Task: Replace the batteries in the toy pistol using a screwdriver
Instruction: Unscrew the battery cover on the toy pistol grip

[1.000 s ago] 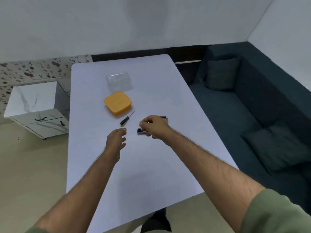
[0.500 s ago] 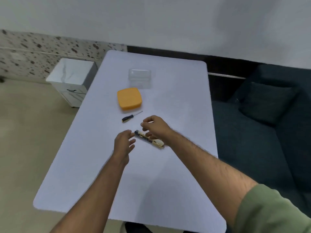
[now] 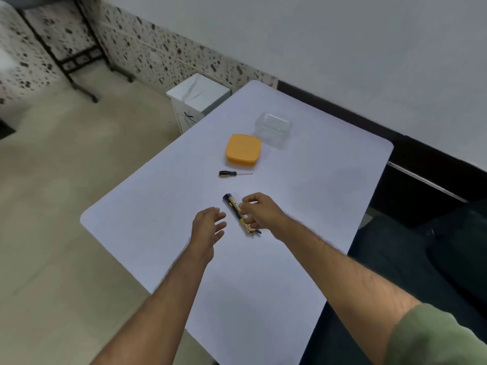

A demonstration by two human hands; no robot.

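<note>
Right hand (image 3: 259, 210) pinches the toy pistol (image 3: 238, 213); left hand (image 3: 208, 227), fingers apart, beside it. Steady pistol before fetching screwdriver (image 3: 228, 174) beyond.

- The left hand (image 3: 208, 227) and right hand (image 3: 263, 213) were both bare, with no gloves, rings or watch to be seen.
- Both forearms were uncovered from wrist to near the elbow, with dark hair showing along the right one.
- An olive-green sleeve (image 3: 442, 338) of soft, plain cloth covered the right upper arm at the lower right corner.
- Its cuff edge ran unmarked across the arm.
</note>
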